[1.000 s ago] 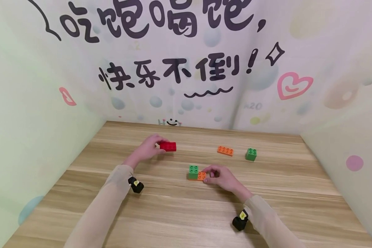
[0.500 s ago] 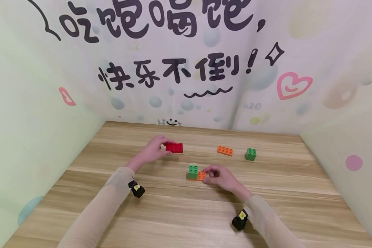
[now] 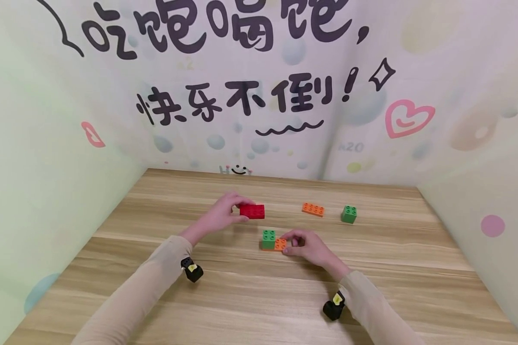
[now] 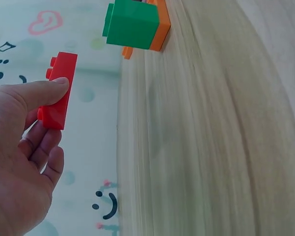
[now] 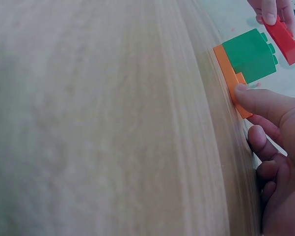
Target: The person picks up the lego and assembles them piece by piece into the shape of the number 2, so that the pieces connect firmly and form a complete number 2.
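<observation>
My left hand (image 3: 226, 213) pinches a red toy building brick (image 3: 255, 212) between thumb and fingers, studs up. In the left wrist view the brick (image 4: 61, 93) is raised off the wooden table. My right hand (image 3: 308, 247) grips the right end of a flat orange building plate (image 3: 281, 245) lying on the table. A square green brick (image 3: 268, 239) stands on the plate's left half; orange studs show on the right half. The right wrist view has the right thumb (image 5: 265, 103) on the plate's edge, with the red brick (image 5: 283, 40) just beyond the green one.
Behind the right hand lie a second orange plate (image 3: 313, 209) and another green brick (image 3: 349, 214). A printed cloth wall (image 3: 276, 153) closes off the back of the wooden table (image 3: 259, 297), with pale walls at both sides.
The left hand has carried the red brick to the right and a little nearer, towards the green brick on its plate. The right hand and the other bricks have stayed in place.
</observation>
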The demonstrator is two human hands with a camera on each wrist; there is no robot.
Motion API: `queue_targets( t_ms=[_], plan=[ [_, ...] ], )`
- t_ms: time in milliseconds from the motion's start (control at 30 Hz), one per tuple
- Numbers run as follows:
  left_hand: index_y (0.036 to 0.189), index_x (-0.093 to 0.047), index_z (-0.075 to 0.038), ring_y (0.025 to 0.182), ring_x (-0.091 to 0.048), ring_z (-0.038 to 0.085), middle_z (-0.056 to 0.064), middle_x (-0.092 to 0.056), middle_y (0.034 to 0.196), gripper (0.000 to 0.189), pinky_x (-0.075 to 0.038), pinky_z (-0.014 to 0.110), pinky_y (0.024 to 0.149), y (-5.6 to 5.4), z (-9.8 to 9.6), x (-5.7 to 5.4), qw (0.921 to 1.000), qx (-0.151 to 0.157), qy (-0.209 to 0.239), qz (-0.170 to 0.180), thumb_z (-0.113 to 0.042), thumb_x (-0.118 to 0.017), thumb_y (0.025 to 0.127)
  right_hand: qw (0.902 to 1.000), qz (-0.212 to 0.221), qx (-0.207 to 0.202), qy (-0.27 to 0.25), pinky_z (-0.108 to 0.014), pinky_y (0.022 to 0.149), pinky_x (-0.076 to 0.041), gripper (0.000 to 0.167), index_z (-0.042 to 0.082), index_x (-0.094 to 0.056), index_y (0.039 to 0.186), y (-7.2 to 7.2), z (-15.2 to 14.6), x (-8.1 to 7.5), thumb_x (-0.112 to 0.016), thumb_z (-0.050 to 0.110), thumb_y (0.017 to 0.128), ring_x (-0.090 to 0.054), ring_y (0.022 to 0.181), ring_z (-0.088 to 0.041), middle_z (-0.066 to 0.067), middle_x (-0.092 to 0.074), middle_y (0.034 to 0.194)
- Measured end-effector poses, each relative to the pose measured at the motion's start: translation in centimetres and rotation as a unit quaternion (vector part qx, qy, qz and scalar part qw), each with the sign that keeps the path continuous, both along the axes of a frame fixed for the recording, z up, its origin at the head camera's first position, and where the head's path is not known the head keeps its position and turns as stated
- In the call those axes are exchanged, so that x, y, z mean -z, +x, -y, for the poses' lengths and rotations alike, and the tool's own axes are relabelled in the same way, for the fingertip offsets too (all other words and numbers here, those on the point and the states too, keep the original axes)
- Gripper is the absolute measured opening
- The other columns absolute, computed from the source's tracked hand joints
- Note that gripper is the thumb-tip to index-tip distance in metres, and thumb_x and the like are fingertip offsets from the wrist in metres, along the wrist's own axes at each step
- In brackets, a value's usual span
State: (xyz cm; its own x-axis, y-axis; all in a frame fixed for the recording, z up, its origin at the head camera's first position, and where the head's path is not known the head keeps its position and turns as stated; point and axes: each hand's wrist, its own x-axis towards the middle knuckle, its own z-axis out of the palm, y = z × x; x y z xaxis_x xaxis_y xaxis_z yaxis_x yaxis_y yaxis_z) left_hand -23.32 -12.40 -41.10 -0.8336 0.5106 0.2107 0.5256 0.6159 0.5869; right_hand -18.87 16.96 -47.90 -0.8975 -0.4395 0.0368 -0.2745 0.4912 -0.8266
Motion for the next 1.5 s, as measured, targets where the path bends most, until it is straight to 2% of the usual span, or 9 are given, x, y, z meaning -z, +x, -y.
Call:
queue_targets(
  t_ms=[200, 367, 500, 633, 767, 867, 1067, 1267, 1500],
  plan=[
    [0.124, -0.067, -0.014, 0.101, -0.054, 0.022, 0.006, -0.061, 0.109, 0.041, -0.044, 0.03, 0.08, 0.6, -0.9, 0.1, 0.9999, 0.011, 0.009, -0.003, -0.015, -0.079, 0.084, 1.0, -0.005, 0.0, 0.001, -0.02, 0.065, -0.039, 0.032, 0.007, -0.071, 0.113, 0.0, 0.0, 0.2, -0.078, 0.019, 0.084, -0.047, 0.071, -0.009, -0.004, -0.056, 0.078],
    [0.124, -0.067, -0.014, 0.103, -0.054, 0.02, 0.007, -0.063, 0.112, 0.041, -0.05, 0.043, 0.085, 1.0, -1.7, 0.1, 0.9995, 0.023, 0.018, 0.008, -0.015, -0.078, 0.085, 1.0, -0.001, 0.005, 0.007, -0.02, 0.065, -0.039, 0.032, 0.008, -0.071, 0.113, 0.0, 0.0, 0.2, -0.078, 0.02, 0.085, -0.048, 0.071, -0.009, -0.002, -0.056, 0.078],
    [0.125, -0.067, -0.014, 0.105, -0.053, 0.021, 0.008, -0.062, 0.114, 0.04, -0.05, 0.046, 0.088, 1.3, -2.3, 0.2, 0.9991, 0.033, 0.02, 0.02, -0.015, -0.077, 0.086, 0.9999, 0.005, 0.009, 0.011, -0.02, 0.065, -0.039, 0.03, 0.01, -0.071, 0.114, 0.0, 0.0, 0.1, -0.077, 0.019, 0.085, -0.048, 0.072, -0.008, 0.0, -0.055, 0.078],
    [0.125, -0.067, -0.015, 0.106, -0.051, 0.02, 0.008, -0.061, 0.116, 0.04, -0.05, 0.044, 0.088, 1.6, -2.9, 0.4, 0.9987, 0.039, 0.019, 0.026, -0.016, -0.077, 0.086, 0.9999, 0.005, 0.007, 0.01, -0.02, 0.065, -0.039, 0.031, 0.008, -0.071, 0.115, 0.1, 0.1, -0.1, -0.076, 0.017, 0.086, -0.048, 0.073, -0.011, -0.003, -0.056, 0.08],
    [0.125, -0.067, -0.016, 0.104, -0.051, 0.018, 0.006, -0.062, 0.113, 0.039, -0.047, 0.035, 0.085, 1.8, -3.3, 0.4, 0.9987, 0.045, 0.016, 0.02, -0.016, -0.076, 0.087, 0.9999, 0.001, 0.005, 0.009, -0.019, 0.064, -0.038, 0.031, 0.006, -0.071, 0.115, 0.2, 0.1, -0.2, -0.077, 0.017, 0.086, -0.047, 0.073, -0.013, -0.006, -0.057, 0.08],
    [0.125, -0.066, -0.016, 0.103, -0.051, 0.018, 0.004, -0.062, 0.11, 0.04, -0.045, 0.031, 0.083, 1.8, -3.6, 0.5, 0.9985, 0.049, 0.015, 0.019, -0.017, -0.076, 0.087, 0.9999, 0.002, 0.007, 0.012, -0.02, 0.065, -0.039, 0.03, 0.009, -0.071, 0.113, 0.1, 0.0, -0.1, -0.077, 0.019, 0.085, -0.048, 0.074, -0.011, -0.003, -0.056, 0.08],
    [0.126, -0.066, -0.015, 0.103, -0.054, 0.026, 0.003, -0.061, 0.107, 0.04, -0.044, 0.028, 0.08, 1.9, -4.1, 0.7, 0.9982, 0.053, 0.019, 0.021, -0.018, -0.077, 0.087, 0.9997, 0.011, 0.009, 0.018, -0.02, 0.066, -0.038, 0.03, 0.013, -0.071, 0.114, 0.0, 0.1, 0.1, -0.077, 0.022, 0.086, -0.048, 0.075, -0.012, 0.0, -0.054, 0.08],
    [0.126, -0.066, -0.016, 0.102, -0.053, 0.016, 0.0, -0.061, 0.105, 0.041, -0.043, 0.028, 0.081, 2.1, -4.4, 0.7, 0.9982, 0.048, 0.021, 0.028, -0.018, -0.076, 0.087, 0.9997, 0.013, 0.009, 0.018, -0.021, 0.066, -0.038, 0.029, 0.013, -0.071, 0.114, 0.0, 0.2, 0.0, -0.076, 0.022, 0.087, -0.048, 0.076, -0.013, -0.001, -0.054, 0.08],
    [0.128, -0.065, -0.014, 0.104, -0.055, 0.017, 0.001, -0.061, 0.106, 0.043, -0.045, 0.033, 0.085, 2.1, -4.7, 0.9, 0.9976, 0.052, 0.021, 0.042, -0.019, -0.076, 0.087, 0.9997, 0.01, 0.014, 0.019, -0.021, 0.066, -0.037, 0.029, 0.013, -0.072, 0.112, 0.0, 0.2, 0.0, -0.078, 0.022, 0.085, -0.047, 0.073, -0.011, 0.0, -0.054, 0.078]
  ],
)
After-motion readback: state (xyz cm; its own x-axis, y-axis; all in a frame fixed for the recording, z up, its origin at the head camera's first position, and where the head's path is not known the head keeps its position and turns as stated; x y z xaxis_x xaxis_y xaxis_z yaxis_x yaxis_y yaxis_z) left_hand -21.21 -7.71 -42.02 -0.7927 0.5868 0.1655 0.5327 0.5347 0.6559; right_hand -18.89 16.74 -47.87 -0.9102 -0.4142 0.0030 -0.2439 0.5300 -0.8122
